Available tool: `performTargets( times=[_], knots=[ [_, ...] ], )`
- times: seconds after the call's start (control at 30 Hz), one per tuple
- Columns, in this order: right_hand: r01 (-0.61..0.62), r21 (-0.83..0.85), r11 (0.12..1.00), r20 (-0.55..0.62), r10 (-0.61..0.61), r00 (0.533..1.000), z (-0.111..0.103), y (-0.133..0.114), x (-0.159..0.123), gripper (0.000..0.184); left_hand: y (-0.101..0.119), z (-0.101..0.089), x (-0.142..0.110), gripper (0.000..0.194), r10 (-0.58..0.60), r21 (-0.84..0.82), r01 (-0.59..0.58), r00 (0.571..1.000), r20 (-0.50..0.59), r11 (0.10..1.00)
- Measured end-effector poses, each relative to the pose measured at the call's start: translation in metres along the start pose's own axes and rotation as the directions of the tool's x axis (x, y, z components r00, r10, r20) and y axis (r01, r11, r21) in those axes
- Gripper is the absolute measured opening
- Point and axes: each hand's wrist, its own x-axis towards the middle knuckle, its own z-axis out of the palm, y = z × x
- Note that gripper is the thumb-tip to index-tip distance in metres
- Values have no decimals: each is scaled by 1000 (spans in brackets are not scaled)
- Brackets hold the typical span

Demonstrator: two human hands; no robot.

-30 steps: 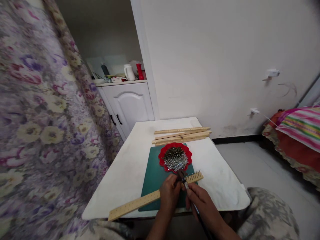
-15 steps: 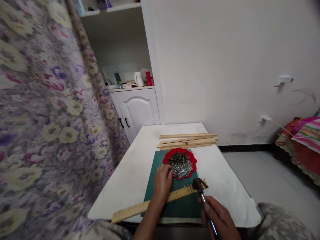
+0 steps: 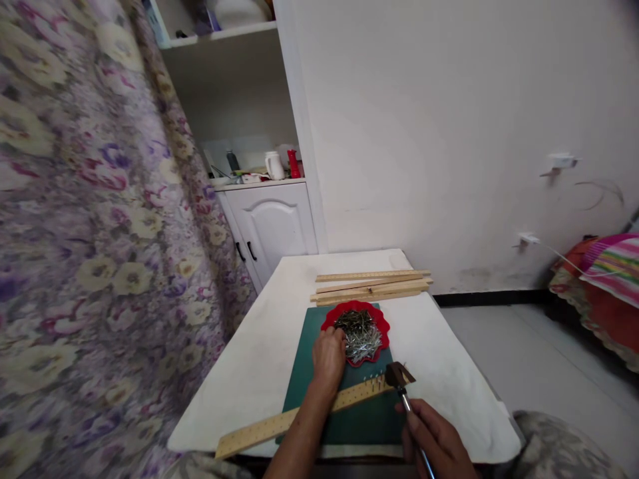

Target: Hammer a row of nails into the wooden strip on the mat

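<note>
A long wooden strip (image 3: 299,414) with a row of nails at its right end lies slantwise across a green cutting mat (image 3: 357,426) on the white table (image 3: 259,346). My left hand (image 3: 328,357) reaches over the strip to the edge of a red scalloped dish (image 3: 331,319) heaped with small metal nails (image 3: 360,334); its fingers are curled at the pile, and what they pinch is hidden. My right hand (image 3: 436,440) grips the handle of a small hammer (image 3: 399,379), whose dark head rests by the strip's nailed end.
Several more wooden strips (image 3: 372,284) lie stacked at the table's far side near the wall. A flowered curtain (image 3: 90,233) hangs at the left. A white cabinet (image 3: 272,223) with bottles stands behind. A bed with a striped blanket (image 3: 606,266) is at the right.
My left hand left the strip and went forward to the nail dish. My right hand drew the hammer back to the right, off the nails. The camera tilted up a little.
</note>
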Motion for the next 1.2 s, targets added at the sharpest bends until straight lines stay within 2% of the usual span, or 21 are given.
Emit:
performTargets(
  times=[0.17, 0.5, 0.7, 0.8, 0.9, 0.97, 1.03, 1.1, 1.2],
  knots=[
    [-9, -23, 1000, 45, 10, 999, -2, -1, 0, 50, 2, 3, 1, 18, 80, -10, -80, 997, -9, 997],
    [-2, -36, 999, 22, 3, 1000, 1, -1, -2, 50, 6, -6, -1, 18, 92, -1, -92, 994, 54, 996],
    [35, -20, 999, -57, -36, 998, 6, 0, -4, 47, 1, -9, -20, 21, 82, 41, -80, 995, -60, 996],
    [18, -20, 1000, -31, -18, 999, 7, -4, -5, 46, -1, -12, -29, 21, 61, 26, -59, 995, -75, 998],
    [1, -47, 999, 8, -1, 1000, 8, -10, -4, 46, -2, -17, -39, 23, 67, -86, -77, 992, -111, 993],
    [13, -61, 998, -12, -14, 1000, 11, -15, -2, 45, 0, -20, -51, 22, 88, -246, -123, 985, -147, 962],
    [50, -61, 997, -67, -54, 996, 13, -20, -1, 42, 4, -23, -68, 20, 107, -442, -168, 982, -158, 881],
    [87, -62, 994, -109, -94, 990, 15, -23, 0, 38, 10, -25, -89, 19, 133, -597, -181, 983, -124, 782],
    [122, -85, 989, -134, -132, 982, 16, -24, 0, 34, 17, -28, -119, 17, 248, -696, -229, 966, -76, 681]
  ],
)
